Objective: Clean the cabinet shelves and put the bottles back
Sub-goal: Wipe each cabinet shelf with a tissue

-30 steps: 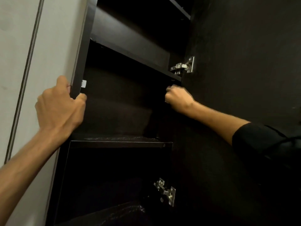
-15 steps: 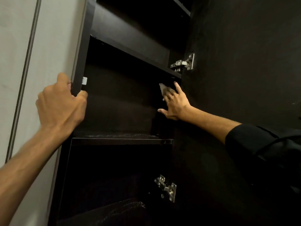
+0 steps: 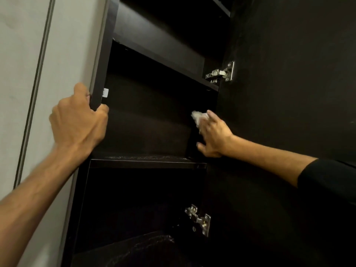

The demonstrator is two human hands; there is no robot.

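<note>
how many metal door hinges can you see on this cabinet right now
2. The upper hinge sits at the cabinet's right side just above the right hand; the lower hinge is below the dusty shelf. Others may lie out of frame.

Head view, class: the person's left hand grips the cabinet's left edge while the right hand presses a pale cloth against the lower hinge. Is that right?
Not quite. In the head view the right hand presses the pale cloth against the cabinet's inner right wall, well above the lower hinge. The left hand does grip the left edge.
</note>
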